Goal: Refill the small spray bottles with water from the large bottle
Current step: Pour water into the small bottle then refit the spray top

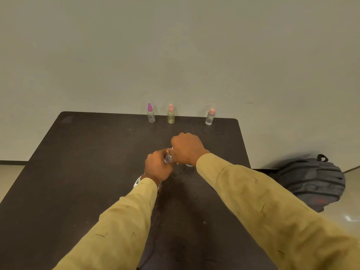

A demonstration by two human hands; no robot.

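Both arms were covered to the wrist by long sleeves of a mustard-yellow, khaki-like cloth. Fabric looked matte and slightly mottled, with darker patches along the forearms. Short dark thread-like marks were scattered over both sleeves. The left sleeve [116,217] ended in a plain cuff; a silver-coloured wristwatch [138,180] with a metal band showed just past it. The right sleeve [259,199] showed a faint seam line near its cuff. The left hand [158,166] and right hand [187,148] were bare, without gloves.

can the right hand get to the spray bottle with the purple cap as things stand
Probably not at once. The table between the right hand and the purple-capped bottle is bare, so the path looks free, but that hand is closed on something small it shares with the left hand.
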